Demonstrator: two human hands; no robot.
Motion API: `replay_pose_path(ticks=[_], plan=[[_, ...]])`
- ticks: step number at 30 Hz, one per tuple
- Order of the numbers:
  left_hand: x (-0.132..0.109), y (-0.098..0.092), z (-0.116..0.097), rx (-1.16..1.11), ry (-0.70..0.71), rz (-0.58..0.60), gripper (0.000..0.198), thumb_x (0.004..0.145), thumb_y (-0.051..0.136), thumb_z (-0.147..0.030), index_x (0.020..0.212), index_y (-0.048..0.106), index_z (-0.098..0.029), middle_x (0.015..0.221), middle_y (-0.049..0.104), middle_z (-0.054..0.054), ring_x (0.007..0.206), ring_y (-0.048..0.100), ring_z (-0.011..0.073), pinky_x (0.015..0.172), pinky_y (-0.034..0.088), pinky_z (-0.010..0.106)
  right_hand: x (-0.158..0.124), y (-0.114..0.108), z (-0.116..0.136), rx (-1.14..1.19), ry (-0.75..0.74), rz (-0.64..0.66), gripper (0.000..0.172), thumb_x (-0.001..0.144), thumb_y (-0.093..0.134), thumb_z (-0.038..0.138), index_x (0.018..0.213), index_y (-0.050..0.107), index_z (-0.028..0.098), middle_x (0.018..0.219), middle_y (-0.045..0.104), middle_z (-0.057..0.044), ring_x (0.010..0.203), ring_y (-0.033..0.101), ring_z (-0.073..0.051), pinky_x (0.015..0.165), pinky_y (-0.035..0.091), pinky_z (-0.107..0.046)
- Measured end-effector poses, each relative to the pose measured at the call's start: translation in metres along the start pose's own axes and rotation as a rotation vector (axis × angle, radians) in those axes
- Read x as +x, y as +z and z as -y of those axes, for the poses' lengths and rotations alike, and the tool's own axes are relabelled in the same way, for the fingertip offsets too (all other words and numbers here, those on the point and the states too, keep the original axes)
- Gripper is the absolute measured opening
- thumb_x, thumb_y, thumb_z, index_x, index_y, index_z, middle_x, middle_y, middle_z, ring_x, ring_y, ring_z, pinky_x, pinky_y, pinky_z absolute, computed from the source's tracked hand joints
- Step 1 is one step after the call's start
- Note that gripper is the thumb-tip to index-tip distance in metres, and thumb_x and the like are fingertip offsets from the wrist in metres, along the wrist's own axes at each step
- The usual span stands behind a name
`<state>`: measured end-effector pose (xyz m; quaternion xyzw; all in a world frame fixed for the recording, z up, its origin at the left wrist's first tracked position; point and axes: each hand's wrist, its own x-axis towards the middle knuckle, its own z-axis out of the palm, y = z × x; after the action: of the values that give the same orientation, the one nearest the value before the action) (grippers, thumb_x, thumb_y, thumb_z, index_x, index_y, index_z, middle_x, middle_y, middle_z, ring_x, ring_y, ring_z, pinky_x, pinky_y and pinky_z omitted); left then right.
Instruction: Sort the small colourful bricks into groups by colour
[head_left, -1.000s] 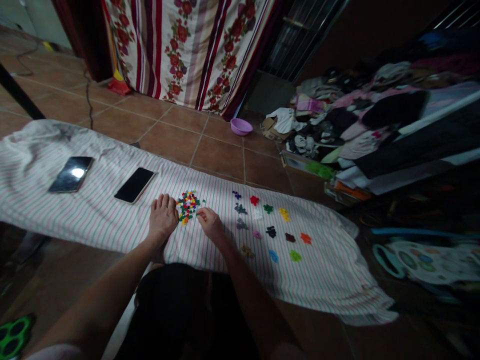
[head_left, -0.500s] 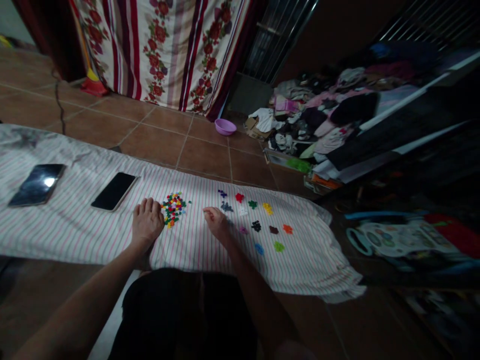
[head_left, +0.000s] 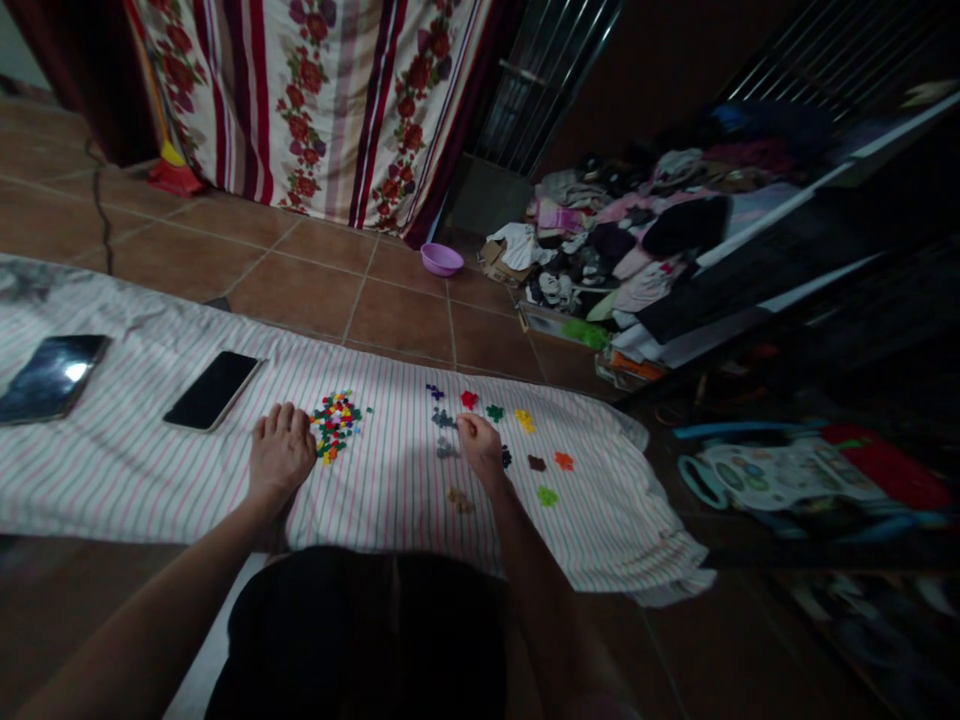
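My left hand [head_left: 282,450] lies flat on the striped cloth with its fingers stretched out, touching or almost touching the left side of a mixed heap of small coloured pieces [head_left: 337,422]. Over the sorted clusters, my right hand [head_left: 482,445] is closed in a pinch; what its fingertips hold, if anything, is too small to make out. Around it lie grey pieces [head_left: 443,419], lighter grey pieces [head_left: 447,449], red pieces [head_left: 469,400], dark green pieces [head_left: 495,412] and black pieces [head_left: 507,457], the last partly hidden by the hand.
Yellow [head_left: 524,420], brown [head_left: 536,463], orange [head_left: 564,461], lime green [head_left: 547,496], tan [head_left: 460,500] and dark blue clusters [head_left: 435,392] share the cloth [head_left: 615,540]. A phone [head_left: 214,390] and a dark tablet-like device [head_left: 54,378] lie left. Beyond are a purple basin [head_left: 442,260] and piled clothes [head_left: 592,240].
My right hand has moved right, from the bare cloth beside the mixed heap to the sorted clusters, uncovering tan and lighter grey pieces. My left hand stays by the heap; the view has shifted slightly.
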<state>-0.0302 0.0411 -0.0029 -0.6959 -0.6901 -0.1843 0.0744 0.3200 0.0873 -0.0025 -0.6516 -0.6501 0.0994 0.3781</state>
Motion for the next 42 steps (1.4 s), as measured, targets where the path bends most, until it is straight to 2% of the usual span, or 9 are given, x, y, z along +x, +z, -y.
replay_pose_path(ticks=[5,9,14,20,28,35,39,42], plan=[[0.000,0.001,0.000,0.002,-0.005,0.002,0.033,0.090,0.033,-0.025,0.108,0.058,-0.013,0.128,0.056,0.019,0.127,0.044,0.0336,0.102,0.034,0.048,0.010,-0.019,-0.025,-0.114,0.060,-0.061,0.034,0.079,0.045,0.030,0.093,0.073,0.017,0.083,0.069,-0.008,0.076,0.061,-0.019,0.076,0.049,-0.030],[0.001,-0.001,-0.002,0.023,-0.004,0.005,0.033,0.090,0.034,-0.026,0.108,0.058,-0.013,0.127,0.057,0.018,0.127,0.044,0.0338,0.101,0.034,0.047,0.024,-0.034,-0.043,-0.203,0.102,-0.107,0.034,0.076,0.044,0.025,0.089,0.073,0.016,0.087,0.070,-0.010,0.085,0.061,-0.022,0.083,0.047,-0.033],[0.001,-0.004,-0.003,0.053,0.000,0.009,0.034,0.090,0.033,-0.025,0.109,0.058,-0.012,0.128,0.057,0.018,0.127,0.045,0.0344,0.101,0.035,0.047,0.043,-0.046,-0.059,-0.303,0.198,-0.120,0.037,0.076,0.043,0.021,0.094,0.074,0.015,0.089,0.070,-0.012,0.085,0.061,-0.022,0.084,0.046,-0.033],[0.001,-0.003,-0.003,0.027,-0.006,0.000,0.034,0.091,0.034,-0.025,0.110,0.058,-0.012,0.129,0.057,0.018,0.128,0.045,0.0341,0.101,0.035,0.047,0.053,-0.048,-0.065,-0.372,0.194,-0.071,0.039,0.077,0.042,0.018,0.097,0.075,0.014,0.089,0.071,-0.012,0.083,0.063,-0.021,0.081,0.047,-0.032],[0.002,-0.001,-0.002,-0.049,-0.026,-0.010,0.036,0.089,0.036,-0.025,0.112,0.059,-0.012,0.130,0.057,0.020,0.129,0.044,0.0350,0.102,0.034,0.050,0.050,-0.045,-0.069,-0.349,0.214,-0.045,0.039,0.077,0.043,0.018,0.094,0.078,0.018,0.085,0.075,-0.010,0.078,0.066,-0.021,0.077,0.049,-0.031],[0.002,-0.001,-0.002,-0.019,-0.024,-0.001,0.034,0.089,0.036,-0.025,0.110,0.060,-0.013,0.130,0.057,0.019,0.128,0.045,0.0338,0.102,0.034,0.048,0.046,-0.037,-0.046,-0.309,0.173,-0.127,0.036,0.078,0.044,0.022,0.095,0.075,0.016,0.089,0.073,-0.011,0.082,0.063,-0.021,0.080,0.047,-0.031],[0.002,0.000,-0.001,-0.019,-0.027,0.017,0.034,0.090,0.035,-0.024,0.109,0.060,-0.012,0.131,0.056,0.020,0.129,0.044,0.0343,0.103,0.033,0.049,0.036,-0.017,-0.014,-0.177,0.066,-0.097,0.034,0.078,0.044,0.023,0.092,0.074,0.015,0.094,0.072,-0.012,0.089,0.063,-0.023,0.086,0.047,-0.035],[0.002,0.001,-0.001,-0.016,-0.035,0.021,0.035,0.090,0.035,-0.024,0.112,0.059,-0.011,0.132,0.055,0.020,0.130,0.043,0.0348,0.104,0.033,0.049,0.021,0.006,0.019,-0.033,-0.016,-0.051,0.030,0.079,0.046,0.024,0.088,0.073,0.017,0.091,0.070,-0.010,0.087,0.063,-0.022,0.084,0.049,-0.034]])
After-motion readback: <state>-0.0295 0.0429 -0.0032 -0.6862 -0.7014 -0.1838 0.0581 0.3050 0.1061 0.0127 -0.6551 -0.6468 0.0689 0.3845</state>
